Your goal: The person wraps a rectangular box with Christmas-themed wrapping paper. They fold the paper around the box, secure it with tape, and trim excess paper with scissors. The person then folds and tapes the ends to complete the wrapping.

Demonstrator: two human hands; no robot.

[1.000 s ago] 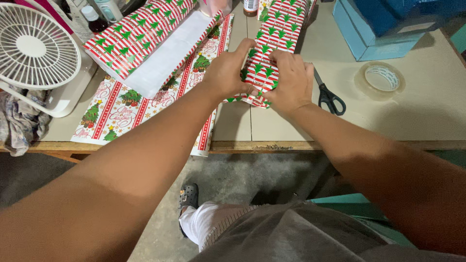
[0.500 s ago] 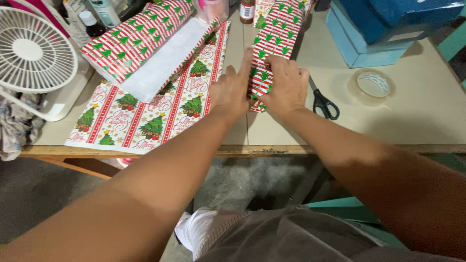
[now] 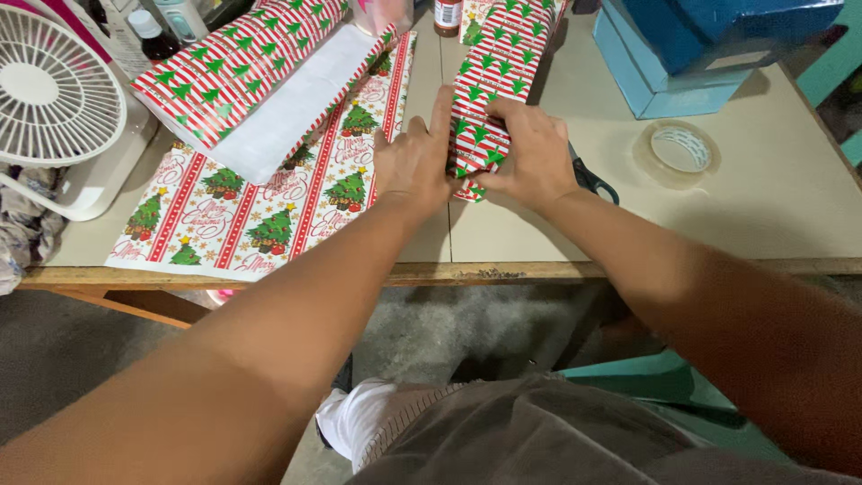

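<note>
**Pressing the wrapping flat at the near end of the parcel**

The parcel [image 3: 489, 85] — a long box shape covered in red-and-white striped paper with green trees — lies on the table [image 3: 745, 216], running away from the person, its near end close to the front edge. The right hand [image 3: 530, 153] is closed over that near end, fingers curled on top of the paper and thumb tucked at the corner. The left hand [image 3: 415, 157] lies open and flat against the parcel's left side, fingers stretched forward along the edge.

To do this step well, the person should probably keep the flat hand as a wall so the parcel cannot slide sideways, while the gripping hand draws the loose paper snug before creasing it — a slack fold here would likely leave a puffy corner.

Just to the right, partly hidden under the right wrist, black scissors [image 3: 593, 180] lie on the table, and a roll of clear tape [image 3: 678, 148] sits further right. On the left a flat sheet of paper with trees [image 3: 260, 207] is spread out, with another striped roll [image 3: 229, 72] across it and a white fan [image 3: 49, 90] at the far left. A blue box [image 3: 664, 63] stands behind.
</note>
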